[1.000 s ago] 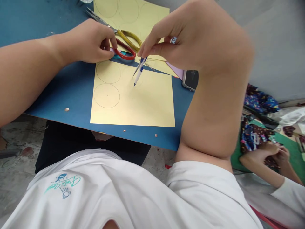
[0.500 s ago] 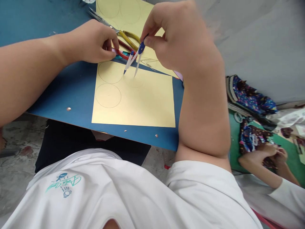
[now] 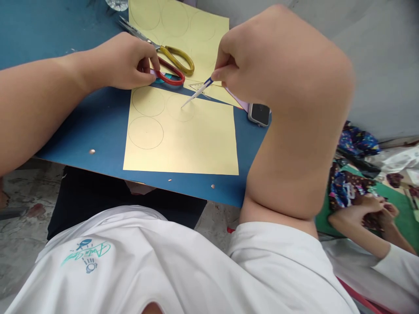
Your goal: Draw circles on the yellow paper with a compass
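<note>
In my right hand (image 3: 252, 65), the thumb and fingers pinch the top of a white and blue drawing compass (image 3: 197, 93). It leans steeply, and its tip touches a yellow paper sheet (image 3: 196, 144) inside a faint third circle. Two darker pencil circles lie left of it. My left hand (image 3: 135, 63) rests at the sheet's top left corner, fingers bent into a pinch beside the red handle of the scissors (image 3: 178, 59). What those fingertips hold, if anything, is hidden. The scissors have one yellow and one red handle and lie with their blades to the upper left.
Another yellow sheet (image 3: 209, 37) with drawn circles lies behind. On it rests a clear set square (image 3: 198, 87). A dark-screened device (image 3: 259, 114) sits by my right forearm. At the right, a co-worker's hands (image 3: 376, 209) handle dark patterned fabric over a green table (image 3: 401, 224).
My right hand has swung to the right and turned the compass, which now leans more, its legs seen nearly in line. The faint circle has grown longer. My left hand stays in place.
</note>
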A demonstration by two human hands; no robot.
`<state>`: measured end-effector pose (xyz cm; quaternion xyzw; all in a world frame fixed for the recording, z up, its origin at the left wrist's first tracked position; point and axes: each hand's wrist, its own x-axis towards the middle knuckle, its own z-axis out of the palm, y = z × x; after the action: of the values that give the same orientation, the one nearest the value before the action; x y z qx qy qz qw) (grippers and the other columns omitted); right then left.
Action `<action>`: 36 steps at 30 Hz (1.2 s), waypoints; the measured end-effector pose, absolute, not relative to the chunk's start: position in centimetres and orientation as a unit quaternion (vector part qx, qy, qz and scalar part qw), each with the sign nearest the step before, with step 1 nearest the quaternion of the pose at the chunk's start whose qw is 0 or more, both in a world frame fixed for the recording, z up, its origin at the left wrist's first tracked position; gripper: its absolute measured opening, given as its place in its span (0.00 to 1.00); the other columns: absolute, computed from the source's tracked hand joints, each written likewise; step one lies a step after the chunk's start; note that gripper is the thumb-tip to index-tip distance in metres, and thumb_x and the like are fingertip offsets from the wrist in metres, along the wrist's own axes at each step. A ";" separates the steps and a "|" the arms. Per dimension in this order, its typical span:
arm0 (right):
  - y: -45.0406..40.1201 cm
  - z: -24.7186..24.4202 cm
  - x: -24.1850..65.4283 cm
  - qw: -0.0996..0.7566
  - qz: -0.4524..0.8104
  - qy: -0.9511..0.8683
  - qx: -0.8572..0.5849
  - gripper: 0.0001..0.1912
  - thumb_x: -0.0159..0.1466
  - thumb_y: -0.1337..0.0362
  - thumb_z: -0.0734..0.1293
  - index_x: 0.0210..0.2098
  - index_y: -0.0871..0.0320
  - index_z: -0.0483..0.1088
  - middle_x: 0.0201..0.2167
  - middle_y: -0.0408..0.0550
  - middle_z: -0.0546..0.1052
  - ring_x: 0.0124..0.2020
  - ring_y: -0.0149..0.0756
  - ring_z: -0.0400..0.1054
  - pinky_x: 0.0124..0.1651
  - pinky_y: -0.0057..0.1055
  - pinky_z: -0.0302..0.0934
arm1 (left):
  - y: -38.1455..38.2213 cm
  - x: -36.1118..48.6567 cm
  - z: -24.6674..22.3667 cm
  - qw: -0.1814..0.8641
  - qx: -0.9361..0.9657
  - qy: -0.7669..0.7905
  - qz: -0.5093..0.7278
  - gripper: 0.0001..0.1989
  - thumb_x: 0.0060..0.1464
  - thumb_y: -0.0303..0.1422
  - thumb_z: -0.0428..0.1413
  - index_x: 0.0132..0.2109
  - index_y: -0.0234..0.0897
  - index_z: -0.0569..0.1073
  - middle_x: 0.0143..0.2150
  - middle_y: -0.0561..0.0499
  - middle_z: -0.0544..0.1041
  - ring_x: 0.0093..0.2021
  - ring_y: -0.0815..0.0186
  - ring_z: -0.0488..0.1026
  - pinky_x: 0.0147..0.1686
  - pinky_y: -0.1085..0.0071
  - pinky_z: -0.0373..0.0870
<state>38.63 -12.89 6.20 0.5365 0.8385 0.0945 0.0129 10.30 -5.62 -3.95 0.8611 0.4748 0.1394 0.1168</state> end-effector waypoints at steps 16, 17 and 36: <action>-14.8 5.1 33.1 0.007 0.122 0.782 0.611 0.21 0.83 0.65 0.64 0.31 0.50 0.69 0.29 0.46 0.59 0.42 0.54 0.77 0.42 0.45 0.65 | -5.8 10.5 -3.9 0.114 0.861 0.477 0.138 0.25 0.72 0.39 0.61 0.68 0.35 0.91 0.51 0.46 0.91 0.52 0.54 0.86 0.62 0.62 0.78; -14.4 4.9 33.4 -0.002 0.122 0.777 0.618 0.23 0.83 0.64 0.64 0.28 0.48 0.63 0.29 0.46 0.57 0.40 0.52 0.75 0.42 0.45 0.65 | -5.7 10.5 -3.9 0.113 0.861 0.477 0.137 0.25 0.72 0.39 0.61 0.68 0.35 0.91 0.52 0.46 0.91 0.52 0.54 0.86 0.62 0.63 0.79; -12.2 3.7 34.5 -0.053 0.093 0.791 0.602 0.28 0.83 0.65 0.63 0.28 0.46 0.48 0.28 0.43 0.55 0.32 0.44 0.58 0.41 0.45 0.55 | -5.9 10.6 -3.9 0.116 0.861 0.474 0.141 0.26 0.70 0.38 0.61 0.68 0.34 0.91 0.50 0.45 0.89 0.52 0.52 0.87 0.60 0.61 0.78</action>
<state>34.52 -12.24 3.72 0.6023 0.7911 0.0926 -0.0529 10.60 -5.91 -3.86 0.8614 0.4738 0.1412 0.1162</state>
